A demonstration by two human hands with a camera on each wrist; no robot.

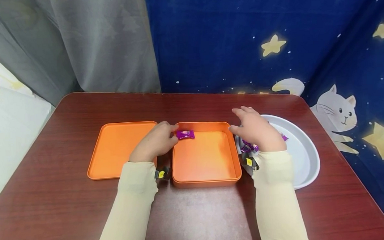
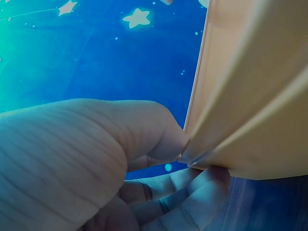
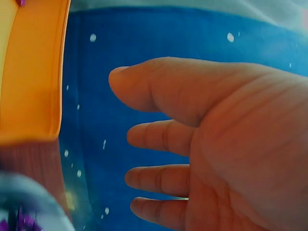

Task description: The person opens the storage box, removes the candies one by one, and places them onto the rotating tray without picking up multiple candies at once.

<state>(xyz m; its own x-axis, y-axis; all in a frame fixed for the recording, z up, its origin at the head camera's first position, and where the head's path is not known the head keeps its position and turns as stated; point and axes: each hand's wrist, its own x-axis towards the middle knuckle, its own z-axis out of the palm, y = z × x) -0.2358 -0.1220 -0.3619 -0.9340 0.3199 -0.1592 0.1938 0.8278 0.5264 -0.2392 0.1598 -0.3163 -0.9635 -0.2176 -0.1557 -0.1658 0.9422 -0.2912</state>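
Observation:
An orange square box (image 1: 208,183) stands in the middle of the table with one purple-wrapped candy (image 1: 185,135) at its far left corner. My left hand (image 1: 155,142) is at that corner; in the left wrist view its thumb and fingers pinch the edge of the box. My right hand (image 1: 259,131) hovers beside the box's right wall, over the left part of a white round tray (image 1: 306,161). Fingers (image 3: 159,137) spread and nothing in the palm, it shows apart from the box in the right wrist view. Purple-wrapped candies (image 1: 248,146) lie in the tray, partly hidden by this hand.
A flat orange lid (image 1: 118,149) lies left of the box, partly behind my left hand. The dark red wooden table (image 1: 69,213) ends at a grey curtain (image 1: 106,44) and a blue star-patterned curtain (image 1: 214,42) at the back.

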